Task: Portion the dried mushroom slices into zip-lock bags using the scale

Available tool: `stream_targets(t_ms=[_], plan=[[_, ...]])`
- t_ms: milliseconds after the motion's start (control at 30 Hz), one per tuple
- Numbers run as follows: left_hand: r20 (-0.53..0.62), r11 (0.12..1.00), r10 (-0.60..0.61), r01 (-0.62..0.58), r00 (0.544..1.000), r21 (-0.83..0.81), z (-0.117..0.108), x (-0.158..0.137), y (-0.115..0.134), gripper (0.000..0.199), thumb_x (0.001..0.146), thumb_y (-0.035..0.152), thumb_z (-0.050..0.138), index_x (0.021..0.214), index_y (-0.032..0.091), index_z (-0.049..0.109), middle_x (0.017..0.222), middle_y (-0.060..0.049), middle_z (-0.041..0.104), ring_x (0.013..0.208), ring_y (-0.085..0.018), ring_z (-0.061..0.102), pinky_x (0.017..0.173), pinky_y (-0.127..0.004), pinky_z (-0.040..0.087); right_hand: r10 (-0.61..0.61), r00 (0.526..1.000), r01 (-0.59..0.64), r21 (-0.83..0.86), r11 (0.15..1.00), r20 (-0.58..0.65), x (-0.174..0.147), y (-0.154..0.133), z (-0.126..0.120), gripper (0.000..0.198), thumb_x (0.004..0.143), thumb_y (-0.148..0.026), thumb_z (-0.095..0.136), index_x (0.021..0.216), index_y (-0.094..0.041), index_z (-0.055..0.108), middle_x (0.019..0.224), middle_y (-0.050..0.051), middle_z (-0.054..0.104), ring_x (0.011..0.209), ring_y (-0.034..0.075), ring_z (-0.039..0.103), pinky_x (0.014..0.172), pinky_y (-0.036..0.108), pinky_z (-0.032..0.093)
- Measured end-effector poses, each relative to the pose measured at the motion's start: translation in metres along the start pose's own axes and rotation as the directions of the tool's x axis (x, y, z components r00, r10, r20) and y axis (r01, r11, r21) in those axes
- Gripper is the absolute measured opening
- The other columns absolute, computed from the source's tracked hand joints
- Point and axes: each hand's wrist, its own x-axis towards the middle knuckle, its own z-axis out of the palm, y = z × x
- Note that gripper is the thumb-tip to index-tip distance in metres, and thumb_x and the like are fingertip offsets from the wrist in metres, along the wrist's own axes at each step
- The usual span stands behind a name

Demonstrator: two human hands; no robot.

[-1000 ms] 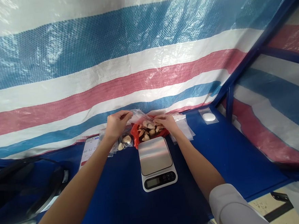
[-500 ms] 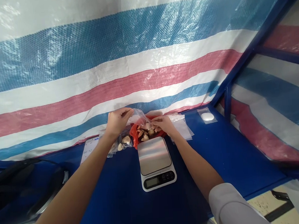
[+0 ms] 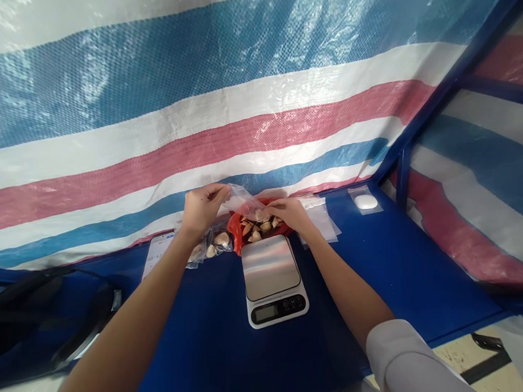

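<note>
Between my hands a clear plastic zip bag (image 3: 244,198) is stretched above a red plastic bag (image 3: 236,230). My left hand (image 3: 203,207) pinches one end of the clear bag. My right hand (image 3: 289,212) has its fingers closed on the other end. Brown and pale chunks (image 3: 255,228), perhaps dried mushroom slices, fill the red bag. Directly in front of it stands a white kitchen scale (image 3: 271,273) with a bare metal plate; its display shows no number I can read. Filled clear bags (image 3: 220,242) lie left of the red bag, partly behind my left wrist.
A phone (image 3: 158,251) lies behind my left forearm. More flat clear bags (image 3: 321,218) are right of my right hand. Farther right, a white oval object (image 3: 366,202) rests on a small clear bag. A black strapped item (image 3: 51,324) sits at the left. Striped sheeting (image 3: 221,127) backs the blue table (image 3: 199,332).
The view has shifted slightly. Both hands still hold the clear bag over the red one, with only small finger movement.
</note>
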Motion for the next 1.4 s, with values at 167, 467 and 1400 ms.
stream_targets(t_ms=[167,467,1400], plan=[[0.005,0.999,-0.005,0.005,1.000,-0.031,-0.003,0.000,-0.002,0.031,0.084,0.046,0.058,0.078,0.020,0.074,0.077,-0.004,0.075,0.076,-0.021,0.067,0.073,-0.031,0.051,0.033,0.999,-0.035,0.095,0.995,0.021,-0.002,-0.001,0.000,0.021,0.078,-0.037,0.071,0.088,-0.021,0.081,0.080,0.002,0.076,0.072,0.017,0.068,0.066,0.026,0.055],[-0.015,0.999,0.000,-0.001,1.000,-0.051,-0.012,0.003,0.003,0.029,0.083,0.046,0.061,0.076,0.021,0.074,0.078,-0.003,0.075,0.075,-0.021,0.066,0.069,-0.029,0.051,0.132,0.987,-0.159,0.372,0.915,0.096,-0.007,-0.017,0.006,0.030,0.073,-0.036,0.076,0.098,-0.019,0.079,0.091,0.004,0.078,0.078,0.016,0.070,0.064,0.024,0.057],[-0.010,0.714,-0.225,0.158,0.974,-0.682,0.038,-0.104,-0.036,0.045,0.077,0.056,0.077,0.095,0.014,0.080,0.095,-0.010,0.079,0.091,-0.026,0.073,0.086,-0.035,0.057,0.094,0.976,-0.009,0.399,0.917,-0.194,-0.071,-0.014,0.010,0.052,0.061,-0.054,0.085,0.098,-0.018,0.080,0.086,0.005,0.078,0.082,0.022,0.072,0.084,0.039,0.060]])
